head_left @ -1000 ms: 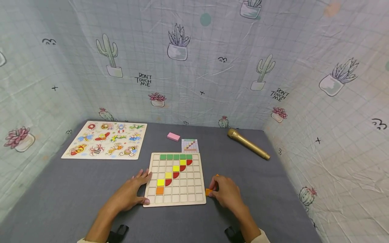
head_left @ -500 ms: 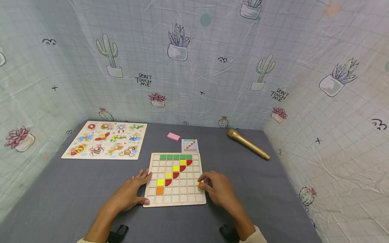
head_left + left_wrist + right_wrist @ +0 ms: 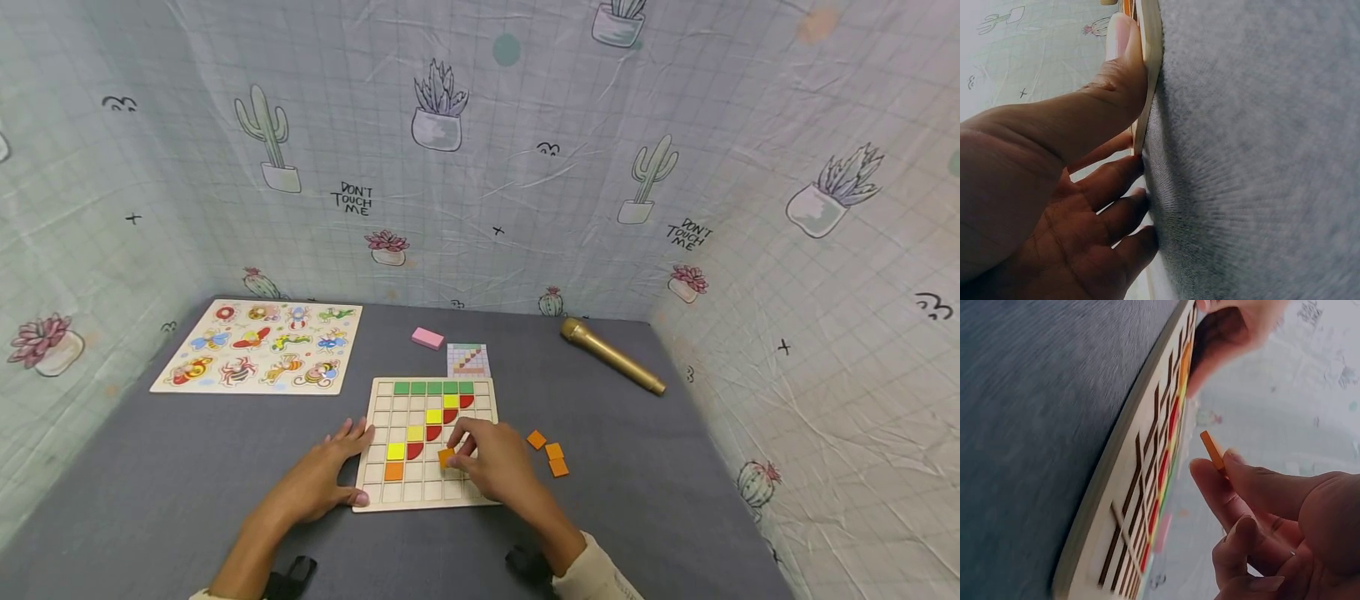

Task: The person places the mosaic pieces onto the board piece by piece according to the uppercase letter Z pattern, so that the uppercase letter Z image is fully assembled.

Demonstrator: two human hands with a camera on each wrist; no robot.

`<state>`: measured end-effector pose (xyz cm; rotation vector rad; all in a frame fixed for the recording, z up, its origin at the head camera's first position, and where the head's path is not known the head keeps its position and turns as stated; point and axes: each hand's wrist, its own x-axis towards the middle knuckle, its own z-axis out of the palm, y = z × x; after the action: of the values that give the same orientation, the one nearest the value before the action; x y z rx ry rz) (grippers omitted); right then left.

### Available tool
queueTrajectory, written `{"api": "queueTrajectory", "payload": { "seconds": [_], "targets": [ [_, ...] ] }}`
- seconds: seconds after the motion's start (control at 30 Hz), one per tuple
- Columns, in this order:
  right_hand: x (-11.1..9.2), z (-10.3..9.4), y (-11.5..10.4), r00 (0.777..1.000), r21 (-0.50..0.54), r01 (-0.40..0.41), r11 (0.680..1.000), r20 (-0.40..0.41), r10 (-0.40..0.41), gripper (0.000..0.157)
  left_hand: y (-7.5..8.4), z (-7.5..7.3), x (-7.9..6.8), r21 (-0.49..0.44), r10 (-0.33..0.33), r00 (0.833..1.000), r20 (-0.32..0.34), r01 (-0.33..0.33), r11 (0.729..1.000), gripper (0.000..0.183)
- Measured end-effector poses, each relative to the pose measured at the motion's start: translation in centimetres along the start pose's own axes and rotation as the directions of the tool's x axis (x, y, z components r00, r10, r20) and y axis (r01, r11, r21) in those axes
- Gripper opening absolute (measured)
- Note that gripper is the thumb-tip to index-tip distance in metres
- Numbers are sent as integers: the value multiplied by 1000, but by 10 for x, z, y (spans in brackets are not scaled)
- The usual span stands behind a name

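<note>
A wooden grid board [image 3: 411, 492] lies on the grey table, with a green row at its far side, a diagonal of yellow squares and red quarter-round pieces, and one orange square [image 3: 393, 471] near its left. My left hand [image 3: 318, 479] rests at the left edge, thumb on the near corner; in the left wrist view the thumb [image 3: 1116, 78] presses on the board's rim and the fingers extend beside it. Over the board's middle, my right hand [image 3: 495, 462] pinches an orange square tile [image 3: 446, 458] between thumb and index finger. The right wrist view shows that tile [image 3: 1212, 452] raised above the board.
Three loose orange tiles [image 3: 555, 451] lie right of the board. Behind it are a small pattern card [image 3: 468, 360] and a pink block [image 3: 427, 337]. An insect puzzle board [image 3: 258, 346] sits back left, a gold microphone [image 3: 613, 356] back right. Patterned cloth walls surround the table.
My right hand has picked up an orange tile from right of the board and carried it left, over the grid's middle. The loose tiles now show. My left hand stays put.
</note>
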<state>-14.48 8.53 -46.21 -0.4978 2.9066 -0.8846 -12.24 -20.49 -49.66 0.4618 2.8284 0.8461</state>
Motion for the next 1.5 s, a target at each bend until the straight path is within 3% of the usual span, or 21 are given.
{"api": "queueTrajectory", "payload": {
  "seconds": [0.33,0.77,1.23,1.5],
  "targets": [
    [15,26,-19,998,55,40,998,48,-43,25,0,-1,0,2,4,1000,-1,-4,1000,104],
    [26,43,-28,998,-10,27,1000,65,-26,23,-2,-1,0,1,45,998,-33,-45,999,103],
    [19,35,-18,994,18,46,999,103,-48,17,1,0,-1,2,9,1000,0,-9,1000,103],
    [11,12,1,998,110,-26,994,65,19,24,0,1,1,-3,-6,1000,2,6,1000,105]
  ]
}}
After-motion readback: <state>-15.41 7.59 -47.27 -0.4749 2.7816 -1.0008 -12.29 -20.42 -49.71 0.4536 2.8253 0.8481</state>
